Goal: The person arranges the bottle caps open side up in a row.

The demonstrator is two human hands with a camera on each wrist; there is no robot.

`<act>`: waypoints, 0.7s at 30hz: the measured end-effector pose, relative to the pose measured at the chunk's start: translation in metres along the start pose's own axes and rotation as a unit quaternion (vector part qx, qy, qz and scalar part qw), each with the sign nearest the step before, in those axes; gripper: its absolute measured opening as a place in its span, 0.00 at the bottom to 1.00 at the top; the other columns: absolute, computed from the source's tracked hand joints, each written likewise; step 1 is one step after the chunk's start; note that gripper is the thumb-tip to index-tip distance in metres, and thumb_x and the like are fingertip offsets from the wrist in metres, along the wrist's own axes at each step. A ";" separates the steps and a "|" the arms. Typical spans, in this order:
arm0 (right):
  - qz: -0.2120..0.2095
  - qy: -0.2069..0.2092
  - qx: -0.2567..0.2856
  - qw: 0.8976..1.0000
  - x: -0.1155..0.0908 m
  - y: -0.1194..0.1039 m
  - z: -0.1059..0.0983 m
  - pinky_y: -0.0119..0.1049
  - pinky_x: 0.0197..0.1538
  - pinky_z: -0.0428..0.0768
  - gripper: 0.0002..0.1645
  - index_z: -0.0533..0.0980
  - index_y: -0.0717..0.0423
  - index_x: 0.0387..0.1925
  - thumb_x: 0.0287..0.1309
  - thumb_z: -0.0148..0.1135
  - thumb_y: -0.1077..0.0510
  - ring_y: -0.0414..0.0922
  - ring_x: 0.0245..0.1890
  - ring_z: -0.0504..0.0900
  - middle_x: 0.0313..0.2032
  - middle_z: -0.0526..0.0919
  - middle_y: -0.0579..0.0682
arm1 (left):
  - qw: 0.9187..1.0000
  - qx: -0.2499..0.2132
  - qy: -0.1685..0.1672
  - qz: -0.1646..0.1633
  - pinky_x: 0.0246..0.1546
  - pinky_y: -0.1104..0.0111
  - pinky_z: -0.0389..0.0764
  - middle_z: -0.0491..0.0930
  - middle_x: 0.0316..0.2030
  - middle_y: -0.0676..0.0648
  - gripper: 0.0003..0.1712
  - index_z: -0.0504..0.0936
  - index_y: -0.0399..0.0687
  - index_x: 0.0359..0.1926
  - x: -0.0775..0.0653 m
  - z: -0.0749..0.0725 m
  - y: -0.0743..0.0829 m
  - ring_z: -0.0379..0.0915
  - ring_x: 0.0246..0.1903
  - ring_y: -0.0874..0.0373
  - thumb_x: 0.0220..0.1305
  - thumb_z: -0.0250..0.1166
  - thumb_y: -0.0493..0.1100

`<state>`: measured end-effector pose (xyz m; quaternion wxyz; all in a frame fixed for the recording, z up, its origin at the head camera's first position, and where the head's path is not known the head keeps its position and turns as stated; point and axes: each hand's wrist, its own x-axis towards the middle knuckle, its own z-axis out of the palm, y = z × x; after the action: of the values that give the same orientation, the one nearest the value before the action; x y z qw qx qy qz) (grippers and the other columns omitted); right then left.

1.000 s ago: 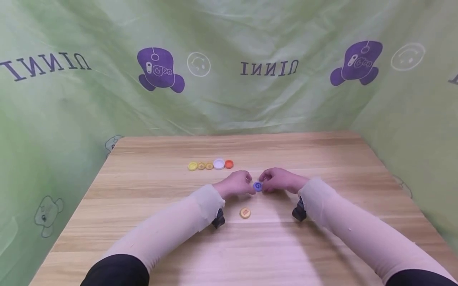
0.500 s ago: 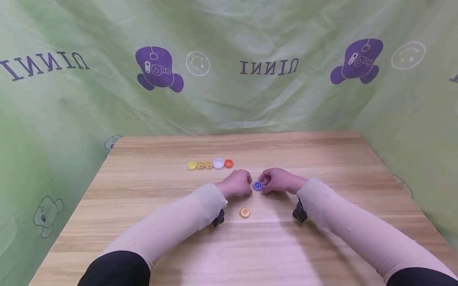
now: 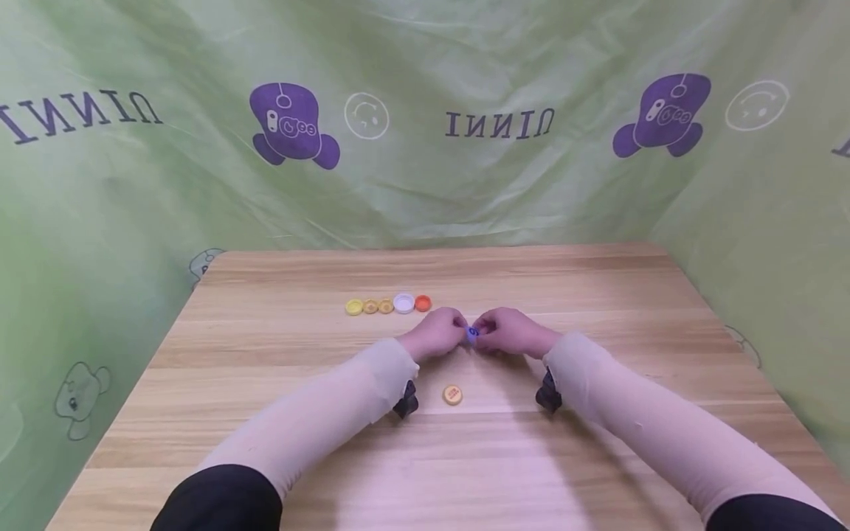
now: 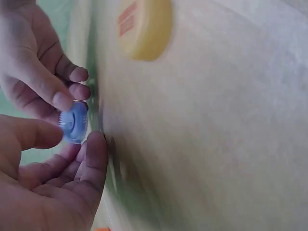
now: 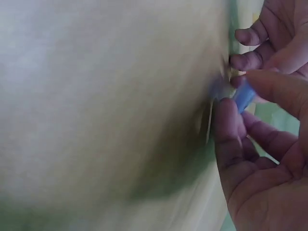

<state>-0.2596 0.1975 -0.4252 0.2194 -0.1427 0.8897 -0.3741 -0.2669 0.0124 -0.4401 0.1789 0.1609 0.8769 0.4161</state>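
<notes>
**Free room around the hands**

I see both hands (image 3: 471,335) bunched mid-table (image 3: 598,295). At 12 to 11 o'clock a row of caps (image 3: 388,304) blocks close behind. At 6 o'clock one tan cap (image 3: 453,394) sits between the forearms. 3 and 9 o'clock open wood.

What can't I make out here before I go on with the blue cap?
- Small blue plastic cap: head view, mostly covered by the left hand and right hand; its printed mark is unreadable.
- Tan round cap: red print too small in the head view, blurred and cut by the top edge in the left wrist view.
- Right wrist view: wooden table smeared by blur.
</notes>
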 end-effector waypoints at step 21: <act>-0.012 0.141 0.147 0.979 0.021 -0.032 0.005 0.48 0.54 0.84 0.19 0.73 0.66 0.62 0.71 0.55 0.69 0.59 0.50 0.83 0.51 0.81 0.65 | 0.947 -0.296 0.107 -0.070 0.55 0.57 0.83 0.80 0.44 0.36 0.20 0.76 0.24 0.57 -0.001 -0.033 0.012 0.81 0.45 0.46 0.81 0.45 0.37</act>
<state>-0.2727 0.1640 -0.4108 0.1054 -0.0655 0.8451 -0.5201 -0.2798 -0.0028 -0.4107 0.1522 -0.0065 0.7373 0.6582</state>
